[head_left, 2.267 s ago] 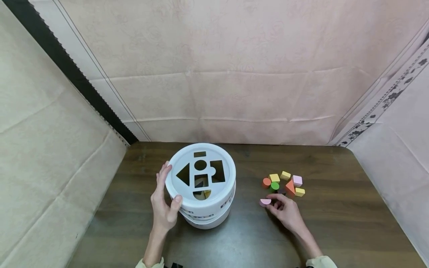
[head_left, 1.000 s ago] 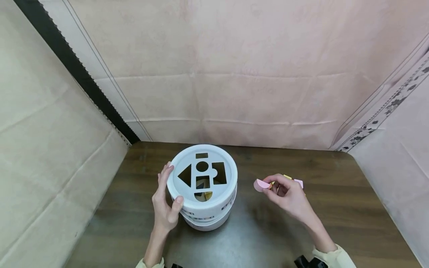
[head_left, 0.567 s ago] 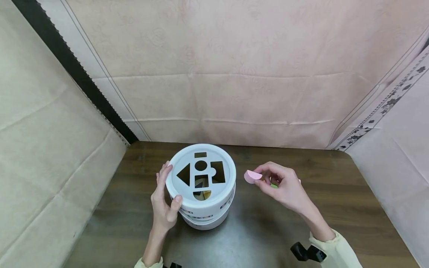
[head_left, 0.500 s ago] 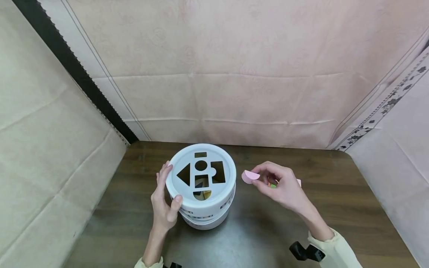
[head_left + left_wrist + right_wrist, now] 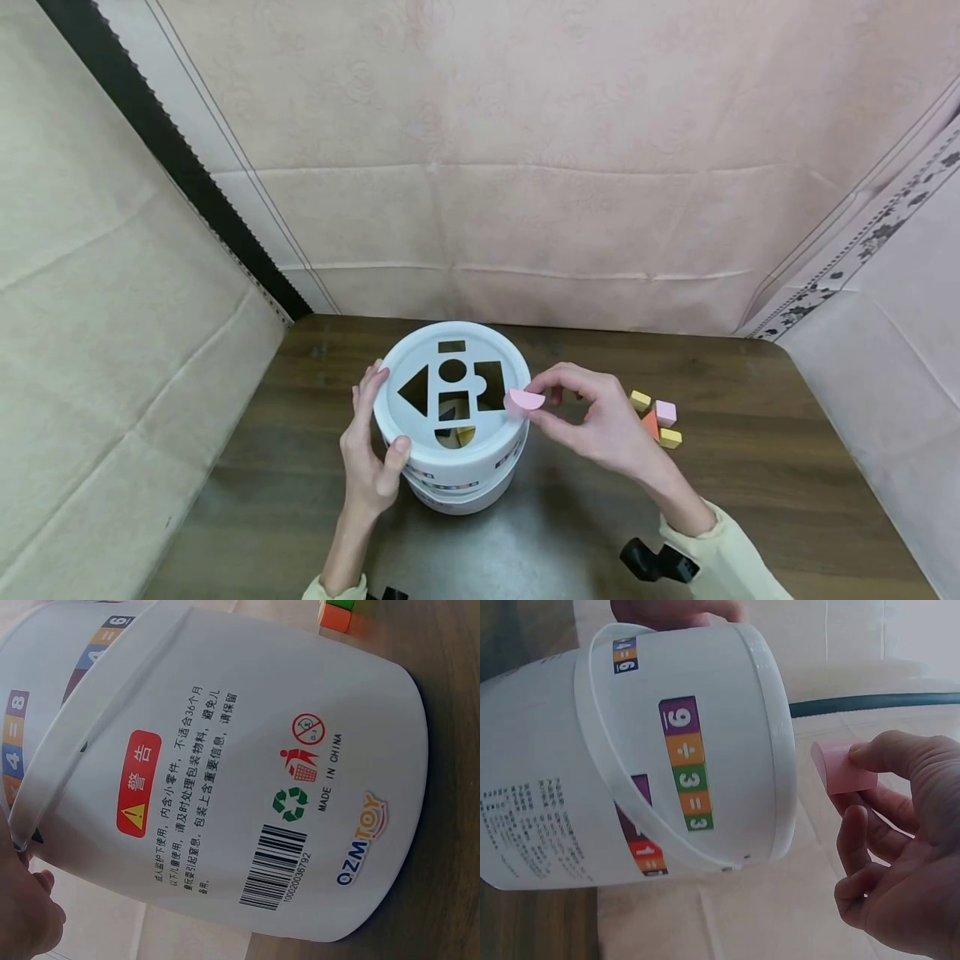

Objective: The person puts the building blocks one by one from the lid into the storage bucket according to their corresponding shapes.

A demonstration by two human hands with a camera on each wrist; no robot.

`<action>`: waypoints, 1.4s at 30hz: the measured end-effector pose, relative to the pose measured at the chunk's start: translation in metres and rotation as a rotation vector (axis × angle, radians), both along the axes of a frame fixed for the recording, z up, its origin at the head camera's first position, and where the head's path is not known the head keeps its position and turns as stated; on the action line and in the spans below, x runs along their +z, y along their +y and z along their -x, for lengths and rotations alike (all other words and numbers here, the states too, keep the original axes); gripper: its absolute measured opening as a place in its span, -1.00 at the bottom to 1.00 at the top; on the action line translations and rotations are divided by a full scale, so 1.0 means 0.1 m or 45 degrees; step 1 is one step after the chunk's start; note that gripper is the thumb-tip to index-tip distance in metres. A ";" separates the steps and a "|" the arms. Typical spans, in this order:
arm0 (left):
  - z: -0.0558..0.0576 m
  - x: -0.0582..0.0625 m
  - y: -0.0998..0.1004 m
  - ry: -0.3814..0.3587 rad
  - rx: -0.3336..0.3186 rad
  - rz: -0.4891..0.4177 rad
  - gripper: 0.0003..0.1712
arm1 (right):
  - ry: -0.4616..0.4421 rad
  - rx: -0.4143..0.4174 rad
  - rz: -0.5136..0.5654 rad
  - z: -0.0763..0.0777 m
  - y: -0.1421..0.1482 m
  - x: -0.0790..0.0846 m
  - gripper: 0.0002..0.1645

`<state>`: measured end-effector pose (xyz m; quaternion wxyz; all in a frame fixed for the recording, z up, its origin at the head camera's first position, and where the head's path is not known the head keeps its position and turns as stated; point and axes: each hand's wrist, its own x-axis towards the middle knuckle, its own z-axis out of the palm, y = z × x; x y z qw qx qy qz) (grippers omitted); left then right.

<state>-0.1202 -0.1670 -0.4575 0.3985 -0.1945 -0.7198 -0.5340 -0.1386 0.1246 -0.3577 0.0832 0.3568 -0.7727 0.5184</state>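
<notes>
Pinching a pink half-round block [image 5: 522,402] between thumb and fingertips, the right hand [image 5: 598,418] holds it over the near right edge of the lid [image 5: 487,431]; the right wrist view shows a gap between block and rim. Its straight edge lies away from the person and its curve toward them, roughly matching the half-round hole [image 5: 453,439] in the lid's near part (a handy match, since little turning should be needed).

To place it well, I would carry it leftward just above the lid, level it over that hole, set the straight edge along the straight side, and let go only once the curve sits inside. The grip on one end looks useful, leaving the other end free to enter first.

The left hand [image 5: 367,468] grasps the white bucket [image 5: 225,645] at its rim, thumb and fingers spread around the side; firm, even support there should prevent rocking.

Farther right on the counter [image 5: 757,467] lie two yellow blocks [image 5: 670,438], a lilac block [image 5: 665,413] and an orange triangular block [image 5: 649,426].
</notes>
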 end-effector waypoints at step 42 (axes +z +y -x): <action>-0.02 0.01 -0.01 -0.028 0.015 0.030 -0.17 | 0.223 0.247 -0.181 0.05 -0.65 -0.03 -0.76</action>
